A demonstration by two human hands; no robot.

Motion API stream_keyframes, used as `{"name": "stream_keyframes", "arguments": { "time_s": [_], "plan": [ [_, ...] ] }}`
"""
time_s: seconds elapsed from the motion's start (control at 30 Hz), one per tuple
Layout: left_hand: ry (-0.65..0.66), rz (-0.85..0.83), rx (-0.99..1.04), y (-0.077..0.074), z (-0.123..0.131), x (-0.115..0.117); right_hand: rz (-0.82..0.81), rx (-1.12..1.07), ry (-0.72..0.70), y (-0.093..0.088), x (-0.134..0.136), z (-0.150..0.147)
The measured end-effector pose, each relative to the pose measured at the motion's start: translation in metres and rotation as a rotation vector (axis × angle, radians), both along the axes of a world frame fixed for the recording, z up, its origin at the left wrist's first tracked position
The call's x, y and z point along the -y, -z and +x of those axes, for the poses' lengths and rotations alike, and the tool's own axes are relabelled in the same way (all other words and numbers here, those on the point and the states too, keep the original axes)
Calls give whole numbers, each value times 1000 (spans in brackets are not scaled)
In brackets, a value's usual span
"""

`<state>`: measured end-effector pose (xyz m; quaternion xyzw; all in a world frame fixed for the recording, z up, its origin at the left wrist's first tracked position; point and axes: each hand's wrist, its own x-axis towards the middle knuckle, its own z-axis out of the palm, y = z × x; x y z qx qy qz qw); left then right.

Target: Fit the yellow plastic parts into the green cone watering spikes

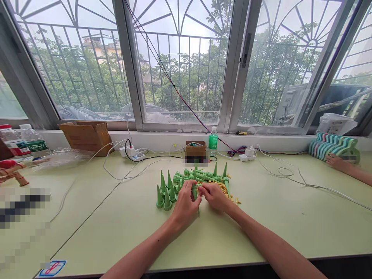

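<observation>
My left hand (pixel 186 205) is closed around a green plastic spike (pixel 194 191), held upright just above the table. Beside it, my right hand (pixel 215 197) has thumb and forefinger pinched together at the spike's side. Whatever lies between those fingertips is too small to make out. To the left of my hands several green cone-shaped spikes (pixel 166 200) stand points up on their round caps. More green spikes (pixel 207 176) lie in a heap behind my hands, a few of them upright. Small yellow pieces (pixel 223 188) are scattered behind and beside my right hand.
A small cardboard box (pixel 195 150) and a green-labelled bottle (pixel 213 139) stand at the back. White cables and a power strip (pixel 128 151) run along the sill near a larger carton (pixel 85 136). At right, another person's hand (pixel 337 161) touches a row of coloured hangers (pixel 334 148).
</observation>
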<state>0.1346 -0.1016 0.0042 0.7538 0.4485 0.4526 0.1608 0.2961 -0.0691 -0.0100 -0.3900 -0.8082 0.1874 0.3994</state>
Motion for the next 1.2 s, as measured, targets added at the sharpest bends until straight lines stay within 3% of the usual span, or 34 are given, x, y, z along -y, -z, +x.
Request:
{"name": "stream_keyframes", "arguments": {
  "time_s": [1.2],
  "plan": [
    [14, 20, -15, 1, 0, -1, 8, -42, 13, -1, 1, 0]
  ]
}}
